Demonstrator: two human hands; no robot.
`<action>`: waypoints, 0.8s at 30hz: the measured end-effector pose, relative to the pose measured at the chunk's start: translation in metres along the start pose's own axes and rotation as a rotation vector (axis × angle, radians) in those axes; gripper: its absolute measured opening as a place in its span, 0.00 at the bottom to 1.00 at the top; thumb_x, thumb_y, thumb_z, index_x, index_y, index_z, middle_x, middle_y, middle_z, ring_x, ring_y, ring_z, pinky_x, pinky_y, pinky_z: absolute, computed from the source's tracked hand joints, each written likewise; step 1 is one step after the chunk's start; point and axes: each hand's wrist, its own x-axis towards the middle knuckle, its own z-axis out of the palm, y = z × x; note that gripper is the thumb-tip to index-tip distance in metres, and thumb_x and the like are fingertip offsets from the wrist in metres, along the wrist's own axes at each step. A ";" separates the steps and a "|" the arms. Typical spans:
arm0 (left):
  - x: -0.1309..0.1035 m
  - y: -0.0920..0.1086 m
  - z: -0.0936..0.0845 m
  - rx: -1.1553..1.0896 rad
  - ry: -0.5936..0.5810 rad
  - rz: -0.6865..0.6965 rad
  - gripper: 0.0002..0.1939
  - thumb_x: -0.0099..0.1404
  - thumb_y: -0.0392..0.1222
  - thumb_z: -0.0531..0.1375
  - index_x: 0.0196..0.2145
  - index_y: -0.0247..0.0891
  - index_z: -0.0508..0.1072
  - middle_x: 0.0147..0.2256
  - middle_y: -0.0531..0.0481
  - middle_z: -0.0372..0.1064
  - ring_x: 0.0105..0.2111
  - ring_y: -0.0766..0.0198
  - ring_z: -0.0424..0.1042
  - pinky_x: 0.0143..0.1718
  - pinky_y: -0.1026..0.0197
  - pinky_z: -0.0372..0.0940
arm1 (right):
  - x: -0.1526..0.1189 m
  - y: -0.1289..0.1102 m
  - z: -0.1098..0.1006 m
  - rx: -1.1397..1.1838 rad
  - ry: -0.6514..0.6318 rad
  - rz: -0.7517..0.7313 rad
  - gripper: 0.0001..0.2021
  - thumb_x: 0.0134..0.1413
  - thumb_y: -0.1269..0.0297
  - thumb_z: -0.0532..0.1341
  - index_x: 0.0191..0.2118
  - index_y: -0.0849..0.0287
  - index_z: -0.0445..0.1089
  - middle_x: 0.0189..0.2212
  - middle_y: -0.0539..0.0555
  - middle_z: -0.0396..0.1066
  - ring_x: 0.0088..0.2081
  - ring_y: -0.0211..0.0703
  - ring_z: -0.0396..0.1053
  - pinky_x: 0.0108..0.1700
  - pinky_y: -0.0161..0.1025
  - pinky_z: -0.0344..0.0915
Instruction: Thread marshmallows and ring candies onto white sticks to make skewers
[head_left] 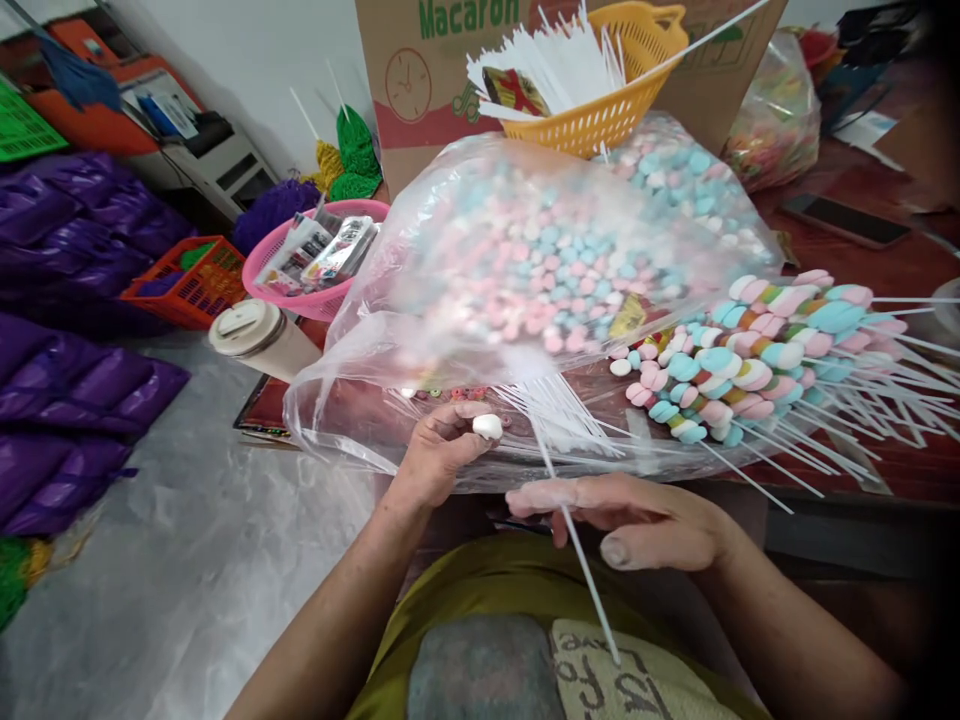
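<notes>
My left hand point(441, 452) pinches a small, smooth white marshmallow point(487, 427) between thumb and fingertips, just above the table's front edge. To its right, my right hand point(630, 515) has its fingers stretched forward with a thin white stick point(592, 585) slanting between them. The thumb stands apart from the stick. The stick's lower end hangs over my lap, and its upper part crosses loose white sticks point(562, 415) on the table. Behind both hands lies a big clear plastic bag point(465, 240) of pink, blue and white marshmallows.
Finished marshmallow skewers point(757, 350) are piled at the right. Behind the bag, a yellow basket point(577, 130) holds white sticks before a cardboard box point(420, 80). At the left are a pink basket point(300, 300), a lidded cup point(262, 340) and purple bundles point(67, 420). A phone point(847, 220) lies far right.
</notes>
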 end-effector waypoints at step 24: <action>-0.001 -0.004 0.016 0.177 0.363 0.021 0.15 0.41 0.32 0.63 0.31 0.33 0.72 0.25 0.53 0.71 0.23 0.68 0.68 0.27 0.63 0.67 | 0.028 0.025 0.046 -1.430 0.633 0.426 0.25 0.53 0.73 0.49 0.58 0.56 0.59 0.30 0.53 0.74 0.26 0.40 0.70 0.23 0.33 0.61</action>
